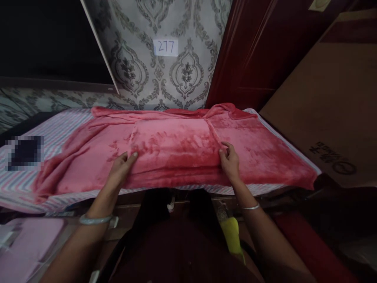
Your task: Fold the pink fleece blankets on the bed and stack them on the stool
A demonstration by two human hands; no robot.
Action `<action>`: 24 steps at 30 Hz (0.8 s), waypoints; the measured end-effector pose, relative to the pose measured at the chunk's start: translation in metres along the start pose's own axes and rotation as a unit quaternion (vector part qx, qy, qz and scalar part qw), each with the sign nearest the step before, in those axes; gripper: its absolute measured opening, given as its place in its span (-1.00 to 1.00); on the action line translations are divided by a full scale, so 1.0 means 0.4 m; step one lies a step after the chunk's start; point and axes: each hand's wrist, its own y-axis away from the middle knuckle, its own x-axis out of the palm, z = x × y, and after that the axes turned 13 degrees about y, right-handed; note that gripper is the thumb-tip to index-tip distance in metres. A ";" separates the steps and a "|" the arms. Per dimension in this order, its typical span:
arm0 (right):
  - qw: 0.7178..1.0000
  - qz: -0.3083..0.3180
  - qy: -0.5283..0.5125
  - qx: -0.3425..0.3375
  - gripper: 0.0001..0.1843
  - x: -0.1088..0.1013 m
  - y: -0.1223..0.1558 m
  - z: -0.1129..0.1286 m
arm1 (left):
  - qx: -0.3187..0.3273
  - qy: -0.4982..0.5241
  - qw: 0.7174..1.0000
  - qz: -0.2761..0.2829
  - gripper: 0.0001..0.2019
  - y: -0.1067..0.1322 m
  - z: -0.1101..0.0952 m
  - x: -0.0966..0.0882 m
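A pink plush blanket point(259, 145) is spread over a table with a striped cover. On its middle lies a flat, rectangular folded bundle point(173, 141) of the same pink plush; whether it is a separate piece I cannot tell. My left hand point(120, 167) holds the bundle's left side near the front corner, thumb on top and fingers mostly hidden beneath. At the opposite edge, my right hand point(230, 160) grips the right side, its thumb and bent index finger at the edge. Loose folds of blanket run along the back and the left.
The striped cover point(73, 118) shows at left, with a pixelated dark object point(25, 153) on it. Behind are a dark screen point(53, 43) and patterned wall. A large cardboard box point(326, 102) leans in at right. A pink stool point(38, 243) stands at lower left.
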 end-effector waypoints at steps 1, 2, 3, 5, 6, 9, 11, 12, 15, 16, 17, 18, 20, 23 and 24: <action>1.000 -0.015 0.007 -0.010 -0.44 0.006 0.009 0.008 | 0.021 -0.002 1.000 0.008 -0.53 0.014 -0.004 0.010; 0.999 -0.027 0.012 -0.018 -0.44 0.012 0.014 0.013 | 0.042 -0.005 0.999 0.009 -0.56 0.025 -0.007 0.019; 0.999 -0.035 0.016 -0.024 -0.45 0.017 0.016 0.016 | 0.064 -0.014 0.998 -0.001 -0.59 0.031 -0.009 0.026; 0.999 -0.039 0.028 -0.024 -0.47 0.023 0.010 0.008 | 0.098 -0.045 0.993 -0.037 -0.64 0.031 -0.009 0.033; 0.999 -0.036 0.036 -0.018 -0.47 0.025 0.005 -0.002 | 0.112 -0.066 0.990 -0.052 -0.65 0.027 -0.007 0.031; 0.998 -0.020 0.052 0.006 -0.49 0.029 -0.010 -0.035 | 0.143 -0.135 0.978 -0.075 -0.69 0.007 0.009 0.015; 0.999 -0.023 0.046 0.010 -0.50 0.034 -0.012 -0.050 | 0.131 -0.167 0.975 -0.061 -0.72 -0.002 0.022 0.004; 0.999 -0.030 0.039 0.007 -0.50 0.036 -0.011 -0.053 | 0.120 -0.174 0.976 -0.049 -0.72 -0.004 0.027 0.000; 0.999 -0.047 0.022 -0.003 -0.50 0.042 -0.002 -0.051 | 0.099 -0.164 0.981 -0.030 -0.73 0.002 0.033 -0.005; 0.999 -0.048 0.018 -0.005 -0.49 0.042 0.001 -0.048 | 0.098 -0.156 0.982 -0.034 -0.73 0.007 0.032 -0.006; 0.999 -0.049 0.015 -0.006 -0.48 0.040 0.004 -0.045 | 0.096 -0.145 0.984 -0.037 -0.72 0.013 0.030 -0.008; 0.999 -0.050 0.010 -0.009 -0.48 0.038 0.007 -0.043 | 0.089 -0.130 0.987 -0.036 -0.72 0.020 0.029 -0.011; 0.998 -0.053 -0.004 -0.021 -0.45 0.030 0.015 -0.041 | 0.051 -0.075 0.996 -0.007 -0.68 0.035 0.029 -0.020; 0.998 -0.055 -0.029 -0.031 -0.42 0.020 0.036 -0.044 | -0.001 0.005 0.998 0.059 -0.43 0.056 0.040 -0.042; 0.997 -0.053 -0.039 -0.031 -0.40 0.017 0.045 -0.047 | 0.002 0.006 0.997 0.073 -0.38 0.061 0.044 -0.050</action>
